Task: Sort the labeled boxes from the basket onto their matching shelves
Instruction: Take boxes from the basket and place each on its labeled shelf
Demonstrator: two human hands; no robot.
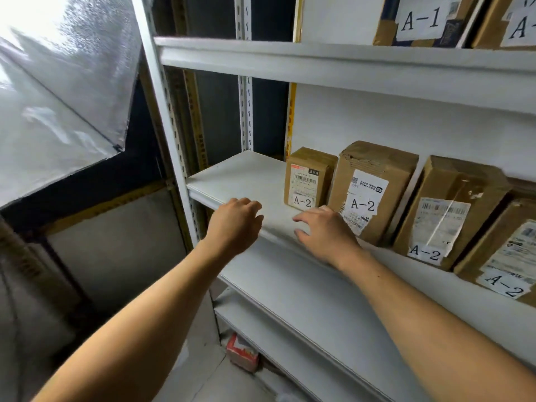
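Observation:
Several brown cardboard boxes labeled A-2 stand in a row on the white middle shelf (237, 175). The leftmost is a small box (308, 178); beside it stands a taller box (374, 181), then two more (446, 210) (504, 253) to the right. My left hand (233, 224) hovers at the shelf's front edge, fingers loosely curled, holding nothing. My right hand (326, 232) is just in front of the small and taller boxes, fingers relaxed and spread, holding nothing. The basket is out of sight.
The upper shelf (290, 58) carries boxes labeled A-1 (420, 20) at the top right. A lower shelf (290, 288) lies below my arms. A small red and white box (242, 355) sits on the floor under the rack. A plastic-covered window (58, 97) is at the left.

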